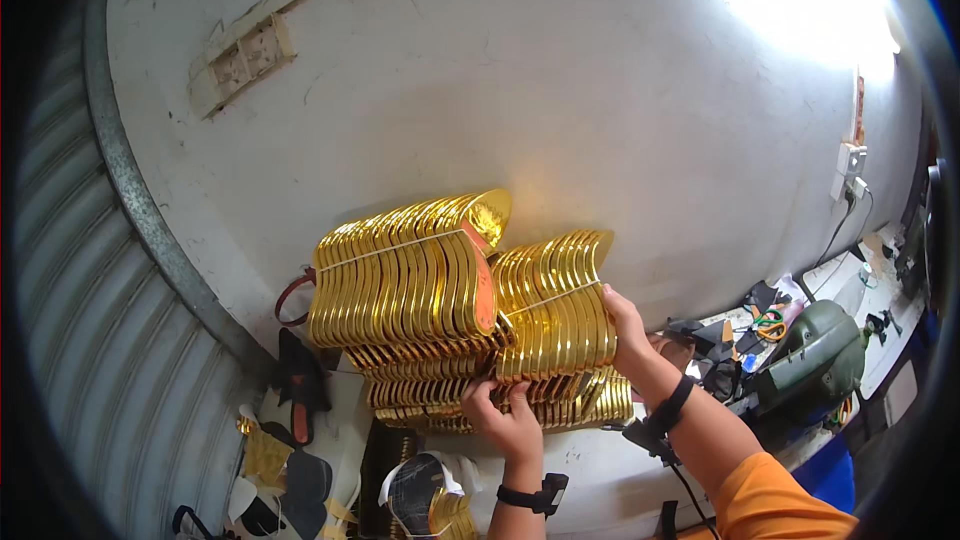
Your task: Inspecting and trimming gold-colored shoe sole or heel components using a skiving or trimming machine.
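While the tied bundle of gold sole-shaped pieces [555,312] stands before the wall [640,130] above the lower gold rows [415,405], a second tied bundle [400,285] abuts and obstructs its left side; a green machine [812,358] and scissors [769,326] lie well apart to the right. The right hand [630,330] grasps the first bundle's right end; the left hand [507,422] meets its lower edge, thumb and fingers parted, though whether it grips cannot be determined.
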Motion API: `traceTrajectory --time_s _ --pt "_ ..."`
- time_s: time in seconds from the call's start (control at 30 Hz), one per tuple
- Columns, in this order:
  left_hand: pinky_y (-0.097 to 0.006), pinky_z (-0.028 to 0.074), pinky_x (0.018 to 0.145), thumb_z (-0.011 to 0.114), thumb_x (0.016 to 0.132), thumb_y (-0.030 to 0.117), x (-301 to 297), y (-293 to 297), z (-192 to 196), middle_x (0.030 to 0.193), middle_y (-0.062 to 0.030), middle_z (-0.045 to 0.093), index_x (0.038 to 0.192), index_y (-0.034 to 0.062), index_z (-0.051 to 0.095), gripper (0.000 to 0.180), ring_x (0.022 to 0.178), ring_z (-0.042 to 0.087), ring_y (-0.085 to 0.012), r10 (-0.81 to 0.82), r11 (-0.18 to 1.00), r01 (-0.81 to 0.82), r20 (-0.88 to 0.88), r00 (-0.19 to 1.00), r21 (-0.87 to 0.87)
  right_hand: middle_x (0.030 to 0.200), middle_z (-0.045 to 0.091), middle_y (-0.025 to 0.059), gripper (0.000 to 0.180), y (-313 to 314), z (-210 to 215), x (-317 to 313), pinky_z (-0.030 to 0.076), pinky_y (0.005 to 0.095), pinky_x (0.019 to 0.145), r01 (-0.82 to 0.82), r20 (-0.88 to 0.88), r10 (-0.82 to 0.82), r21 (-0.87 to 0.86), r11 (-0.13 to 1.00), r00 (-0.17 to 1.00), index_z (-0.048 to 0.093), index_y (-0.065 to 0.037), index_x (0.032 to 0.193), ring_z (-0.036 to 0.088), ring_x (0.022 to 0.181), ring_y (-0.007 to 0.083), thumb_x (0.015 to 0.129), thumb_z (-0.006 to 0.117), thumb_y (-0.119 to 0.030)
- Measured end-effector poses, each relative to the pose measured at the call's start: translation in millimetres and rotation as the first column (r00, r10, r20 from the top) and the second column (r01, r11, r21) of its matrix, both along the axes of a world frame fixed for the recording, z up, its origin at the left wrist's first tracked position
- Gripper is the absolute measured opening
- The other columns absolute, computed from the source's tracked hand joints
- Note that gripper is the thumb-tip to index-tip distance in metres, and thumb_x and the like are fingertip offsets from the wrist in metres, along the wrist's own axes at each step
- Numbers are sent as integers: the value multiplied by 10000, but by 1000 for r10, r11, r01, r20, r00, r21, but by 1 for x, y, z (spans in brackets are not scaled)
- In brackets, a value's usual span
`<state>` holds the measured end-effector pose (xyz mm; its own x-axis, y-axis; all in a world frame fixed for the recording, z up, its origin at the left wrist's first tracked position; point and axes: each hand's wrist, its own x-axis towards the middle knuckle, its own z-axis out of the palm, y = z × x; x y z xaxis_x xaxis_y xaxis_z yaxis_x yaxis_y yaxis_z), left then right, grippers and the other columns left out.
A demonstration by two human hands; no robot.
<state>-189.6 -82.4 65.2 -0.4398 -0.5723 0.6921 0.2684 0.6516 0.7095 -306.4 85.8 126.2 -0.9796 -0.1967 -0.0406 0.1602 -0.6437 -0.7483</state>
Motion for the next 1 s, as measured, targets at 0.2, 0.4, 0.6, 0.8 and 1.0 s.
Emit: traceTrajectory --time_s 0.2,0.4,0.6,0.8,1.0 --pt "-413 440 909 800 864 171 16 -1 9 1121 -127 575 1082 18 592 338 1043 543 -297 -66 998 62 135 989 33 1220 660 131 483 18 -16 -4 539 378 898 -34 -63 52 266 963 997 564 3 1327 660 1036 224 1057 428 -374" --pt "-374 480 956 696 824 -14 144 12 25 1187 -165 624 1169 -34 591 362 1077 599 -267 -429 879 429 -51 902 209 1129 654 101 269 25 44 117 469 282 944 481 -521 -287 286 829 804 578 63 1257 601 1059 152 1019 532 -54" --pt "-541 518 877 585 945 265 286 -72 25 1169 -153 609 1130 0 576 323 1062 603 -369 -590 464 818 -570 572 340 709 598 41 171 72 124 218 401 331 511 556 -941 272 337 760 199 726 -32 973 507 540 187 802 723 -27" --pt "-445 366 1103 524 984 551 287 -169 0 1475 -246 456 1479 -59 351 805 1351 456 -347 -545 695 380 101 833 611 841 648 26 98 73 133 221 432 256 616 233 -907 413 387 892 -76 665 -91 959 540 648 123 956 614 -174" --pt "-405 369 1123 811 851 328 263 -121 -1 1541 -159 377 1567 -27 203 1004 1352 452 -277 -567 703 356 183 803 616 1276 475 151 458 91 89 241 368 368 946 -23 -875 474 474 880 100 516 -42 1282 447 1120 276 931 676 -288"
